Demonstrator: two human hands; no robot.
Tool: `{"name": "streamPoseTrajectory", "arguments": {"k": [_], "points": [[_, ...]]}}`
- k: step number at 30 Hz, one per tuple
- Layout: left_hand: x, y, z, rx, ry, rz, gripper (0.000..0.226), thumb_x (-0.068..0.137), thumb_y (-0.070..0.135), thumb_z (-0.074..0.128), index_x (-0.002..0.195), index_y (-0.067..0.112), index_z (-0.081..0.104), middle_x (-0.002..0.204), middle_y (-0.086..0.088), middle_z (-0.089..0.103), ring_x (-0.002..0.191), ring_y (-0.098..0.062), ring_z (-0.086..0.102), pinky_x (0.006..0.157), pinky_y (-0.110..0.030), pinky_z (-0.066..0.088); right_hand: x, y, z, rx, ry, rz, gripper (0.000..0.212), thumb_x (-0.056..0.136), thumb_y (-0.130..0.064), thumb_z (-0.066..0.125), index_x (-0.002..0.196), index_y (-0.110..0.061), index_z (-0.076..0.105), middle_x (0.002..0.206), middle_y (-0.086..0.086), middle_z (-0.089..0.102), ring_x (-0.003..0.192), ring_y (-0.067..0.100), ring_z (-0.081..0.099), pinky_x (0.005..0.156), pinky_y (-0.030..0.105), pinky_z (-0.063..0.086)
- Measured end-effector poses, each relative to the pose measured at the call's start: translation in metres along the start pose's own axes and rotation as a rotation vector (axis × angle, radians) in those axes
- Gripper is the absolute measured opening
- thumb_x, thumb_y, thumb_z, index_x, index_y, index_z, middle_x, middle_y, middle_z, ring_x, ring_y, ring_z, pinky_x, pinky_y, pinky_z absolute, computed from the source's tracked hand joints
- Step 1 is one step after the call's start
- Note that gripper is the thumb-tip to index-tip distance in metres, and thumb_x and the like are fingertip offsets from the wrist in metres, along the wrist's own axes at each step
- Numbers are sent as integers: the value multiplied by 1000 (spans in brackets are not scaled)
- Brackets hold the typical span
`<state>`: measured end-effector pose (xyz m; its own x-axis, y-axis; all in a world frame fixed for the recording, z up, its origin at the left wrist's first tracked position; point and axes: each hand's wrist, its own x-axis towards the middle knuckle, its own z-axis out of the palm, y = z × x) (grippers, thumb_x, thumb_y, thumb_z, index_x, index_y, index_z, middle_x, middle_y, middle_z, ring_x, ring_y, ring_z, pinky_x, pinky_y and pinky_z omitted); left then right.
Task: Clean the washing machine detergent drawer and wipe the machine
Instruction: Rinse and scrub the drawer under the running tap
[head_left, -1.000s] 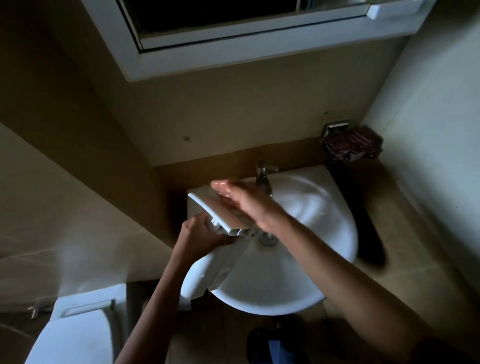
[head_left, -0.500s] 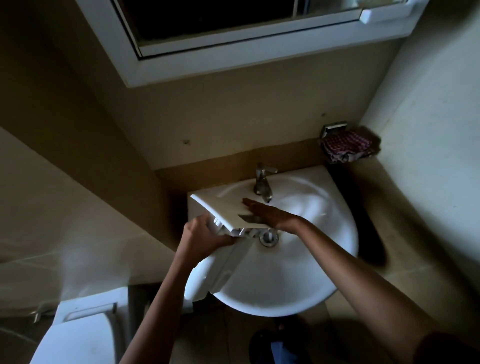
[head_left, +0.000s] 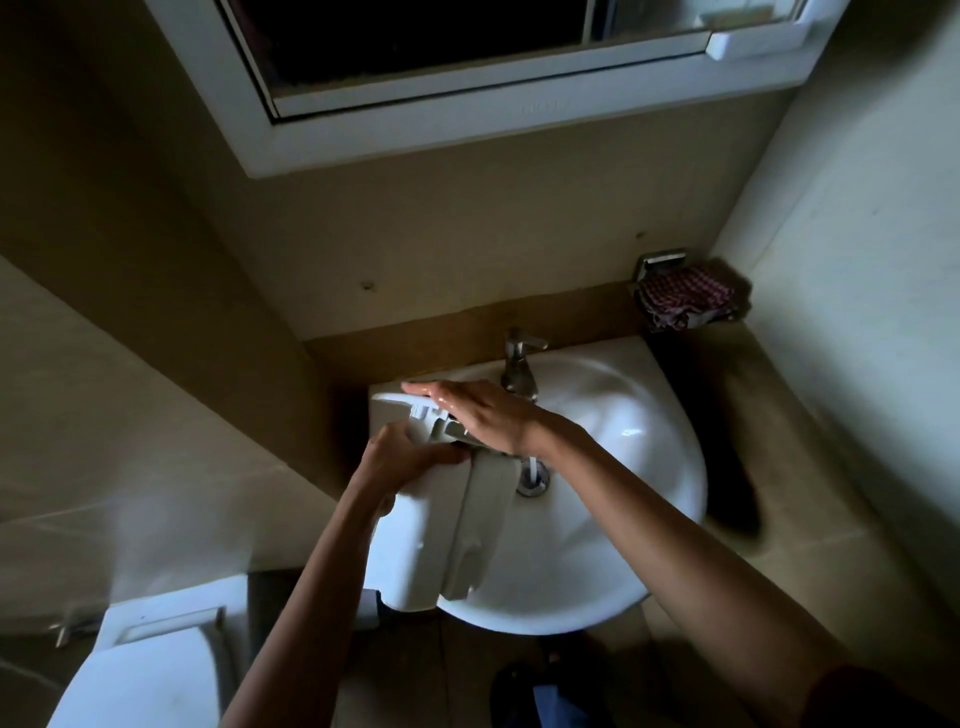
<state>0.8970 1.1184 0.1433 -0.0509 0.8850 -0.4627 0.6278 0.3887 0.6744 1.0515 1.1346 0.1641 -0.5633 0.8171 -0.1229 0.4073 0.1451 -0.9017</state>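
A white plastic detergent drawer (head_left: 441, 535) is held over the left side of the white basin (head_left: 634, 467), its front panel end up near the back rim. My left hand (head_left: 410, 460) grips the drawer at its upper middle from the left. My right hand (head_left: 483, 415) lies flat and wet across the drawer's top end, fingers stretched out to the left. A thin stream of water falls by the drain (head_left: 532, 475) just right of the drawer. The washing machine is out of view.
A metal tap (head_left: 517, 364) stands at the back of the basin. A checked cloth (head_left: 685, 299) sits on a wall holder at the right corner. A white toilet (head_left: 150, 670) is at lower left. A window frame (head_left: 467, 130) hangs above.
My right hand has slid left along the drawer's top end, from the tap side to over the front panel. The drawer has tilted a little. My left hand keeps its grip.
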Motion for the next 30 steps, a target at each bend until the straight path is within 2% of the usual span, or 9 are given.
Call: {"name": "streamPoseTrajectory", "arguments": {"k": [3, 6, 9, 11, 13, 17, 21, 27, 30], "points": [[2, -10, -7, -142, -42, -78, 62, 39, 52, 86, 78, 12, 58, 77, -6, 63, 72, -22, 60, 60, -34, 50, -5, 22, -8, -134, 36, 102, 40, 104, -37, 22, 109, -27, 60, 90, 15, 63, 83, 24, 60, 75, 35, 43], [7, -32, -14, -331, -123, -130, 74, 35, 45, 88, 97, 8, 70, 93, -16, 73, 86, -31, 69, 79, -45, 57, -19, 56, -21, -215, 29, 265, 33, 103, -34, 23, 77, -28, 41, 75, 14, 52, 71, 28, 53, 66, 34, 36], [-2, -39, -20, -442, -197, -127, 54, 50, 26, 86, 97, 5, 71, 93, -17, 73, 79, -28, 67, 69, -33, 55, -30, 92, -30, -136, 76, 440, 36, 102, -39, 24, 87, -24, 53, 99, 16, 60, 90, 30, 56, 72, 32, 37], [-2, -44, -19, -491, -212, -179, 48, 58, 27, 81, 99, 4, 69, 93, -18, 72, 78, -28, 67, 71, -37, 56, -34, 113, -33, 14, 106, 541, 45, 100, -46, 26, 102, -19, 62, 108, 9, 66, 102, 24, 59, 87, 35, 42], [-3, -48, -16, -539, -227, -250, 41, 69, 24, 79, 101, 1, 67, 96, -20, 70, 81, -30, 65, 78, -43, 54, -36, 130, -36, 134, 137, 606, 41, 99, -42, 33, 98, -18, 67, 101, 2, 71, 100, 18, 63, 97, 38, 47], [-7, -57, -7, -687, -291, -345, 45, 62, 29, 76, 100, 7, 66, 88, -16, 69, 77, -28, 63, 68, -36, 55, -38, 145, -23, 433, 185, 748, 20, 94, -13, 52, 90, -1, 67, 77, 12, 62, 61, 19, 56, 62, 25, 50], [-9, -63, 4, -758, -303, -377, 25, 82, 32, 66, 94, 11, 63, 70, -9, 70, 74, -26, 62, 64, -33, 55, -29, 160, 1, 824, 445, 784, 17, 87, 4, 60, 101, 13, 63, 81, 22, 65, 66, 24, 65, 64, 27, 58], [-9, -77, 15, -828, -286, -394, 47, 60, 36, 75, 99, 12, 65, 86, -13, 69, 82, -28, 61, 83, -43, 51, 6, 186, 15, 1527, 798, 802, 23, 86, -3, 64, 105, 9, 59, 90, 24, 67, 63, 27, 71, 48, 28, 56], [-9, -80, 17, -850, -230, -390, 53, 57, 41, 72, 101, 13, 65, 95, -16, 66, 86, -30, 61, 89, -48, 48, 14, 184, 12, 1530, 802, 823, 11, 96, -10, 52, 92, -2, 59, 60, 8, 67, 42, 10, 62, 38, 18, 48]]}}
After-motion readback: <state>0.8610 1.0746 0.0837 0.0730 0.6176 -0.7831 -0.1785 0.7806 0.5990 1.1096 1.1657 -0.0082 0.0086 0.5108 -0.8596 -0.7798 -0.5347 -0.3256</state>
